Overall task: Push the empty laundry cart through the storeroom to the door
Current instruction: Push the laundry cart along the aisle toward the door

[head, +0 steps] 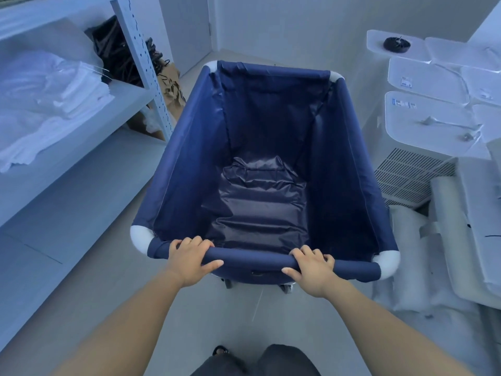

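Pale floor carries the blue laundry cart on castors; the left shelf holds folded white linen

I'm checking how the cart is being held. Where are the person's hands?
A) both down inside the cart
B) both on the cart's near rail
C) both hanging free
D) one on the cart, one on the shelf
B: the left hand and the right hand each curl round the near rail of the blue laundry cart.
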Demonstrator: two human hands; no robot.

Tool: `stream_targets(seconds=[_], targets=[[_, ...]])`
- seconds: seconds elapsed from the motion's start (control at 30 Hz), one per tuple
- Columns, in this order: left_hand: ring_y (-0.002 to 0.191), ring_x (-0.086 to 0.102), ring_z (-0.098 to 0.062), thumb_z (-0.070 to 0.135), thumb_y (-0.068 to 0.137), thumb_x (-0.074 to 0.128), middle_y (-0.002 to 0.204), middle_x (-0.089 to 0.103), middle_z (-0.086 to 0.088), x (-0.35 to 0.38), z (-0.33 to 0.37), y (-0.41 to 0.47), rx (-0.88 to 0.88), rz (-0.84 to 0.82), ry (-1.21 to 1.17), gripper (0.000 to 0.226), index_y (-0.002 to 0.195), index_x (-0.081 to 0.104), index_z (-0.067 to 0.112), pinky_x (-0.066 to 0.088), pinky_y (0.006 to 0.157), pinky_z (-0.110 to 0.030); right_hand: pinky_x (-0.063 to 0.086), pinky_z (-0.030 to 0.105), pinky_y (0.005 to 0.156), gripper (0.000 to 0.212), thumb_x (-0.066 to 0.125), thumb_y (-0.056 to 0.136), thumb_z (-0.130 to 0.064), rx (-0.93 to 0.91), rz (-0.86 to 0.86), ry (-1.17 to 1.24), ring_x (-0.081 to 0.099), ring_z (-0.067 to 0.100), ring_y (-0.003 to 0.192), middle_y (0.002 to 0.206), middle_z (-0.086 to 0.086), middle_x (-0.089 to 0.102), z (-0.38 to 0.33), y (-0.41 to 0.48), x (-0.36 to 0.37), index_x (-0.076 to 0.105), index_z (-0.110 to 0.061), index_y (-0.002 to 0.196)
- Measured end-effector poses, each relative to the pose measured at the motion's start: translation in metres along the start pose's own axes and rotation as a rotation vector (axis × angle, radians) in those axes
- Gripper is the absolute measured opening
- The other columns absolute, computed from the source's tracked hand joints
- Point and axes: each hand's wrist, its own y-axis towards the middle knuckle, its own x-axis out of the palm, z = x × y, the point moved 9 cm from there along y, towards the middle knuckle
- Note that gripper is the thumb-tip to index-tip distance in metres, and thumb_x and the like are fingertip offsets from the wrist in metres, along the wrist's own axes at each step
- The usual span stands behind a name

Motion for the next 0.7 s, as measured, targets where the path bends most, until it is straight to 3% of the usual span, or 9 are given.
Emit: stream_targets(seconds=[0.33, 0.7], targets=[[0.109, 0.051, -0.018, 0.065, 0.086, 0.043, 0.112, 0.056, 0.007, -0.033, -0.011, 0.071, -0.012, 0.04, 0.011, 0.046, 0.118, 0.05, 0.033, 0.028, 0.105, -0.041, 0.02, 0.047, 0.104, 0.044, 0.032, 0.092, -0.057, -0.017, 0.023, 0.0, 0.038, 0.024, 0.115, 0.123, -0.002, 0.041, -0.002, 0.067, -0.036, 0.038, -0.028, 0.124], [0.111, 0.047, -0.015, 0.065, 0.087, 0.041, 0.113, 0.052, 0.01, -0.063, 0.011, 0.18, -0.06, -0.052, 0.009, 0.044, 0.118, 0.047, 0.035, 0.025, 0.105, -0.038, 0.018, 0.05, 0.105, 0.046, 0.033, 0.092, -0.057, -0.036, -0.014, -0.004, 0.037, 0.027, 0.117, 0.126, 0.0, 0.04, 0.038, 0.163, -0.1, 0.038, -0.025, 0.125]])
